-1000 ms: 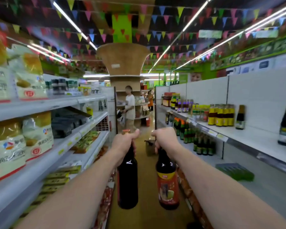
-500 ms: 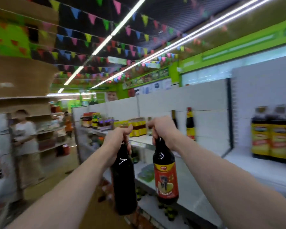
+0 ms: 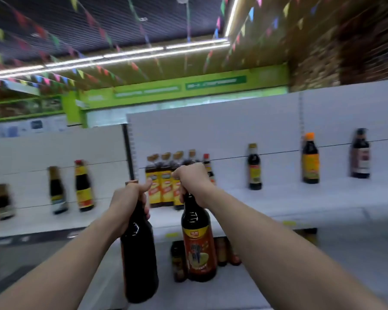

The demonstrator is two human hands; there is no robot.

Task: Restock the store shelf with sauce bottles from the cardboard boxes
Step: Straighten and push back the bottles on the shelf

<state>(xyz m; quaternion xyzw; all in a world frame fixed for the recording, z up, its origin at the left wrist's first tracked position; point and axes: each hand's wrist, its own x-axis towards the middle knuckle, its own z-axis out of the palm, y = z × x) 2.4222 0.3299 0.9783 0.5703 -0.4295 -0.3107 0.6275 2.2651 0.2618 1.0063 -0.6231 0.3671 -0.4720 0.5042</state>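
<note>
My left hand (image 3: 128,202) grips the neck of a dark sauce bottle (image 3: 139,260) whose label faces away. My right hand (image 3: 192,179) grips the neck of a second dark sauce bottle (image 3: 198,245) with a red and yellow label. Both bottles hang upright in front of the white store shelf (image 3: 300,198). Behind my hands a tight group of yellow-labelled bottles (image 3: 161,186) stands on that shelf. The cardboard boxes are out of view.
Single bottles stand spaced along the shelf: one with a yellow label (image 3: 254,168), an orange-capped one (image 3: 310,159), a dark one (image 3: 360,155). More bottles (image 3: 83,186) stand on the left section. A lower shelf holds small bottles (image 3: 224,251). An upright post (image 3: 128,153) divides the sections.
The view has swung right, from looking down the aisle to facing the shelf squarely. Both hands kept hold of their bottles and now hang in front of the yellow-labelled group.
</note>
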